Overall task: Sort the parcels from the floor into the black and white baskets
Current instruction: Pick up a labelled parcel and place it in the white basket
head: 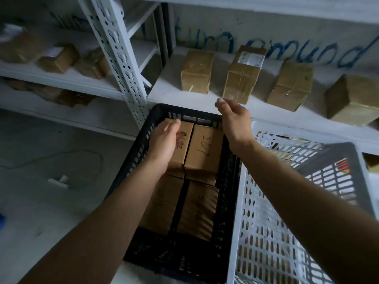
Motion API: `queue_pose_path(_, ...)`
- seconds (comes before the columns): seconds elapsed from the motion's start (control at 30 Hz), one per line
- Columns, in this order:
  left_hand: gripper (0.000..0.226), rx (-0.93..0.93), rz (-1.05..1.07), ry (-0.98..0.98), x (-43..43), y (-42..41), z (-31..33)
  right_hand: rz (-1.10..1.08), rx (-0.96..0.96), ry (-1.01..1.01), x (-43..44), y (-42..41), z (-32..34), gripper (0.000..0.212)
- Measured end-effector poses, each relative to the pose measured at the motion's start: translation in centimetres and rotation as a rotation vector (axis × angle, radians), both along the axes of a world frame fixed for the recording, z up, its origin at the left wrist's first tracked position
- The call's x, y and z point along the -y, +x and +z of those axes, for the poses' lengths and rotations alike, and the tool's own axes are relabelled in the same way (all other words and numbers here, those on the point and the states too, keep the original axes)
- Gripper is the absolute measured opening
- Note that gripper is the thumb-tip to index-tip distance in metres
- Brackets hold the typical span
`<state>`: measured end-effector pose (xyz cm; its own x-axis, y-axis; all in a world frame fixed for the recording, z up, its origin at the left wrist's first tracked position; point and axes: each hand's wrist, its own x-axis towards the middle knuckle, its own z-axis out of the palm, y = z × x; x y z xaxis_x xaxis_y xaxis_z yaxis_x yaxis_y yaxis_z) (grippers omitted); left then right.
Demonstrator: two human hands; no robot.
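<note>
My left hand (pixel 164 142) rests, fingers straight, on a parcel (pixel 185 152) in the black basket (pixel 131 160). My right hand (pixel 233 119), at frame centre, is loosely curled and empty.

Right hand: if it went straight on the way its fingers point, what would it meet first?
Probably the labelled brown parcel on the white shelf: the right hand points up and away at its lower front edge. Nothing shows between them, though depth is unclear.

Parcel storeroom: boxes (pixel 196 71) on shelving (pixel 118 48).
</note>
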<state>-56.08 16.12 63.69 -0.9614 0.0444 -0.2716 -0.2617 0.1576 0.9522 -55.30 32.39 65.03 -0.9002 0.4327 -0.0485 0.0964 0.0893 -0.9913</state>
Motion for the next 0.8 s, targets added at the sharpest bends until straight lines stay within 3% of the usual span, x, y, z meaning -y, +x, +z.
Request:
queue_pose_path(0.27, 0.020, -0.271, -0.209, 0.275, 1.2, -0.1, 10.1, -0.135, -0.243, -0.120, 2.6, 6.9, 8.7, 0.026)
queue_pose_path(0.47, 0.022, -0.405, -0.620, 0.306, 2.0, 2.9, 13.7, -0.334, -0.395, -0.116, 6.9, 12.3, 12.0, 0.023)
queue_pose_path(0.7, 0.029, -0.343, -1.036, 0.450, 0.0, 11.5, 15.0, -0.784, -0.456, -0.068, 10.9, 23.2, 12.8, 0.028)
queue_pose_path(0.8, 0.029, -0.304, -1.237, 0.520, -1.2, 18.0, 15.0, -0.944, -0.467, 0.014, 12.1, 30.5, 12.9, 0.021)
